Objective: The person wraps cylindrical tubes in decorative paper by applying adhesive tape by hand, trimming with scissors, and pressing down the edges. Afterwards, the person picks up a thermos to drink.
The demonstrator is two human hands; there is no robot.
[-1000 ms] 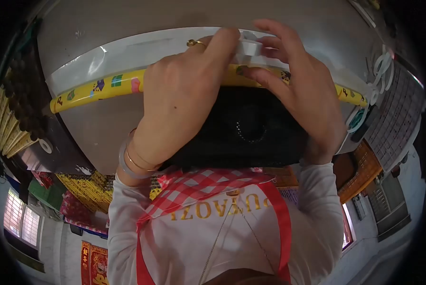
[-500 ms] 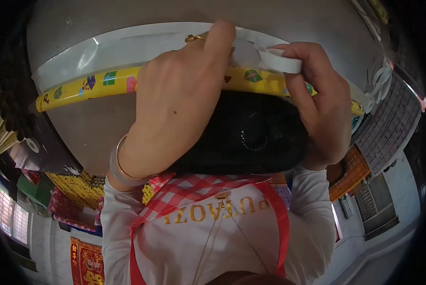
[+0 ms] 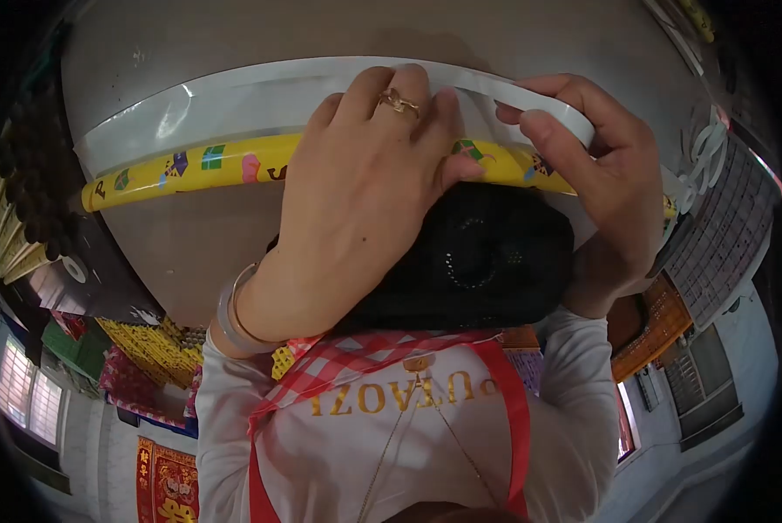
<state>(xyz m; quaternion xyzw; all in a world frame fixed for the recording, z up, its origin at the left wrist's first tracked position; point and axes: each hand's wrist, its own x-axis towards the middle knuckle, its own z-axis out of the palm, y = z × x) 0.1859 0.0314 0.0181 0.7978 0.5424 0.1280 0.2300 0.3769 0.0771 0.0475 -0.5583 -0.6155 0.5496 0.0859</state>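
A roll of white tape [image 3: 574,122] is pinched between the thumb and fingers of my right hand [image 3: 613,161]. From it a strip of tape runs left along a clear plastic sheet [image 3: 160,118] to the fingertips of my left hand [image 3: 356,187]. That hand lies palm down across the sheet, thumb apart from the fingers and touching a long yellow printed roll [image 3: 225,157]. Its fingertips are partly hidden. A ring and bangles are on this hand and wrist. Below the yellow roll sits a black object [image 3: 495,253], its kind unclear.
The grey-brown work surface [image 3: 260,30] extends beyond the sheet. A white looped cord [image 3: 700,161] hangs at the right edge. A small white ring-shaped roll [image 3: 74,268] is at left. Yellow patterned material [image 3: 147,349] and an orange woven item [image 3: 656,327] appear lower down.
My left hand has lowered its raised thumb onto the yellow roll, its fingers now reaching over the sheet. My right hand has shifted slightly right with the tape, and a longer strip shows.
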